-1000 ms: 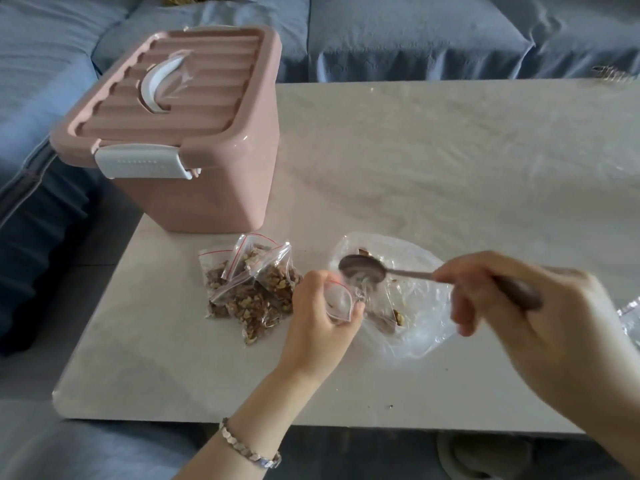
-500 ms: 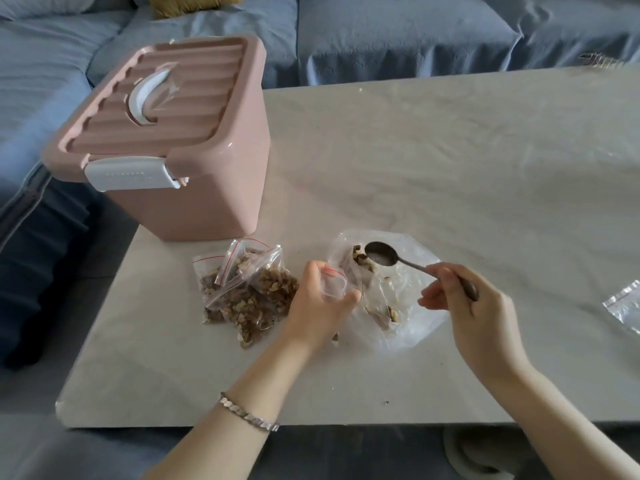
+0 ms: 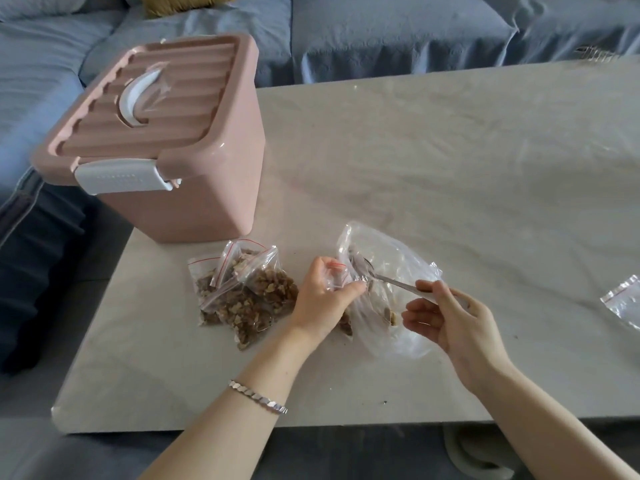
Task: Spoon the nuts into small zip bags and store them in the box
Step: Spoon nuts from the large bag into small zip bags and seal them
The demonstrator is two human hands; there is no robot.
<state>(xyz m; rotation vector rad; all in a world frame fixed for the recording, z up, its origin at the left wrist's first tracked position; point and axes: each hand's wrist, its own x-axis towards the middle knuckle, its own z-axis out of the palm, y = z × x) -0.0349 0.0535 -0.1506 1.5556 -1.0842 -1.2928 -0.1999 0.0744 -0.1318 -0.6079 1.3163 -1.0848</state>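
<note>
My left hand (image 3: 323, 299) grips a small zip bag (image 3: 337, 275) with a red seal, its mouth turned toward the large clear plastic bag (image 3: 391, 306) that holds a few nuts. My right hand (image 3: 446, 317) pinches the handle of a metal spoon (image 3: 384, 277), whose bowl lies inside the large bag right beside the small bag's mouth. Several filled zip bags of nuts (image 3: 249, 296) lie in a pile to the left. The pink box (image 3: 180, 199) stands shut behind them, with a white latch and a white handle on its lid.
The pale marble table (image 3: 450, 161) stretches to the right. An empty zip bag (image 3: 623, 299) lies at its right edge. A blue sofa (image 3: 381, 32) runs behind and to the left of the table. Crumbs dot the table near its front edge.
The spoon's bowl has come down from the top of the large bag to the mouth of the small bag. My right hand has turned palm up. The left hand has stayed in place.
</note>
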